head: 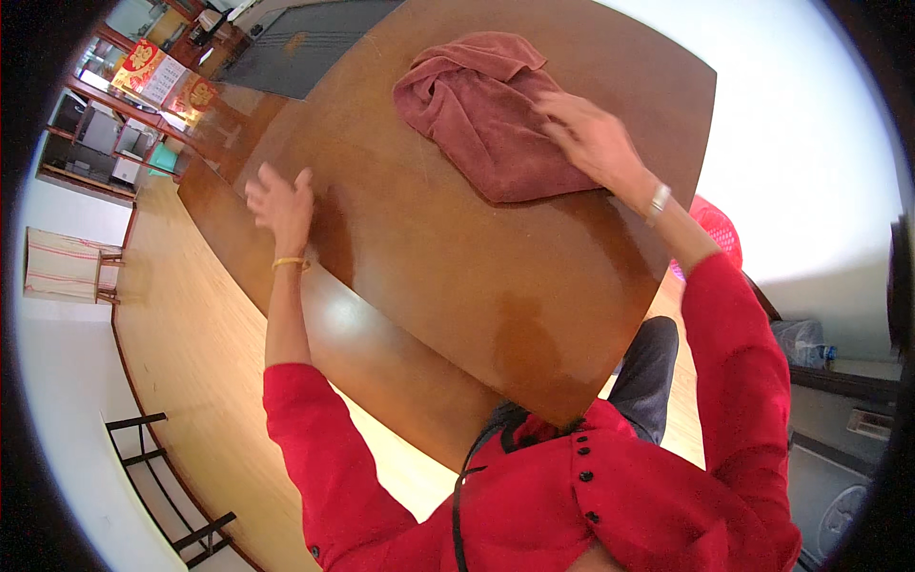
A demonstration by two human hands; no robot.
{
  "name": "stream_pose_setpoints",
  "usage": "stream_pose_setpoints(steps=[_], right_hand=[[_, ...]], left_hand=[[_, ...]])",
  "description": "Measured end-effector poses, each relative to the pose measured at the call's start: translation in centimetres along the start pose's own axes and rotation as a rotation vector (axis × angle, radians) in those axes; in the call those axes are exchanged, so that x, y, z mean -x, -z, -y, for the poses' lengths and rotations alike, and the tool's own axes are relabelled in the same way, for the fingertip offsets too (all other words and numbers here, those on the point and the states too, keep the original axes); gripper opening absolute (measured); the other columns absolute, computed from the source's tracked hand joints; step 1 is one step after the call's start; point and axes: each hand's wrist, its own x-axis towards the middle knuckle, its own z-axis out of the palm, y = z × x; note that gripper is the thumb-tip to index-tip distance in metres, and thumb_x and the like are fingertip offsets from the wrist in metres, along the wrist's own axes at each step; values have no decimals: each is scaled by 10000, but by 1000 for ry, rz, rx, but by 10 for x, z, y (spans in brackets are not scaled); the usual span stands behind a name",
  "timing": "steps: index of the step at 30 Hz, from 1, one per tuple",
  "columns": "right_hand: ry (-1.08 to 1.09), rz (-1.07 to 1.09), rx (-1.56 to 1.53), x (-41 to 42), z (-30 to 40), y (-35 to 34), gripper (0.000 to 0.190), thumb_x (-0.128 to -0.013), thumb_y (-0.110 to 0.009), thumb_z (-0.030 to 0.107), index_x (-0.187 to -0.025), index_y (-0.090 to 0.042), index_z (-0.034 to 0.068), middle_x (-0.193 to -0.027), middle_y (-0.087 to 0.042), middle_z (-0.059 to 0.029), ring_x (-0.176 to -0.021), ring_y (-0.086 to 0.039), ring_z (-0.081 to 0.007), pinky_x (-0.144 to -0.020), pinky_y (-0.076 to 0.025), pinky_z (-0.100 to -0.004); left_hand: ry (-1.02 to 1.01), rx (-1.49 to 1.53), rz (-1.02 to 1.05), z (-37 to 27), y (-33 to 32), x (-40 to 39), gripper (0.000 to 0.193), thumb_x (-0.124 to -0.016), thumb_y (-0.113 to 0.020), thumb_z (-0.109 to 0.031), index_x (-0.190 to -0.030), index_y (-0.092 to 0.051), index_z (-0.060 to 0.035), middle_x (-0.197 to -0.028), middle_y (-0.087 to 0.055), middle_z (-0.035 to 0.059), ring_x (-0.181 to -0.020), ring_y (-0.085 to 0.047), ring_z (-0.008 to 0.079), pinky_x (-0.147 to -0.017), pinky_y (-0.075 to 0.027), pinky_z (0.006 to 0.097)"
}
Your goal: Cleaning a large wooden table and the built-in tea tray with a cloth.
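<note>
A reddish-brown cloth [493,129] lies bunched and folded on the brown wooden table [429,236], towards its far side. My right hand [590,136] is at the cloth's right part, fingers bent over it and slightly blurred; whether they pinch the fabric cannot be made out. Over the table's left part, my left hand [280,204] is raised with its fingers spread and nothing in it. A yellow bangle is on the left wrist, a light metal band on the right.
A dark sheet [307,46] covers the table's far left part. Beyond it stand wooden shelves [93,136]. A white wall [800,143] rises on the right, with a red mesh item [718,232] beside the table. A black metal frame [154,457] is at lower left.
</note>
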Motion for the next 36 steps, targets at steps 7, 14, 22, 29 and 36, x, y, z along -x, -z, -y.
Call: stream_pose_setpoints(steps=[7, 14, 22, 29, 36], right_hand=[[-166, 81, 403, -86, -20, -110, 807, -864, -378, 725, -1425, -415, 146, -1495, -352, -142, -1375, -305, -372, -1064, -229, -626], [27, 164, 458, -112, 61, -148, 675, -886, -457, 609, -1401, -454, 173, -1405, -440, -133, -1262, -389, -403, -968, -304, -617], [369, 386, 54, -11, 139, -97, 654, -824, -540, 593, -1317, -566, 164, -1405, -456, -155, -1294, -370, -397, -1063, -282, -525], [299, 293, -31, 96, 101, -11, 538, -850, -591, 418, -1290, -537, 114, -1322, -480, -153, -1269, -399, -336, -1053, -317, -502], [-204, 191, 376, 70, -104, 35, 485, -937, -459, 365, -1269, -522, 16, -1341, -490, -145, -1277, -418, -333, -1064, -336, -492]], left_hand=[[137, 225, -12, 33, -33, 19, 772, -878, -606, -402, -1406, -254, 37, -1385, -299, 304, -1237, -363, 476, -1004, -362, 562], [22, 264, -144, 53, -41, 19, 668, -901, -566, -275, -1383, -261, 73, -1374, -322, 332, -1199, -384, 508, -997, -352, 565], [-103, 158, -182, 64, -61, 14, 625, -911, -563, -254, -1387, -306, 59, -1335, -390, 306, -1195, -414, 488, -1007, -352, 527], [-82, 218, -59, 52, -55, 17, 585, -930, -533, -259, -1379, -345, 67, -1316, -416, 311, -1190, -425, 489, -990, -375, 521], [-31, 250, -63, 59, -51, 20, 611, -941, -533, -283, -1394, -345, 81, -1354, -390, 319, -1235, -411, 463, -1036, -360, 485]])
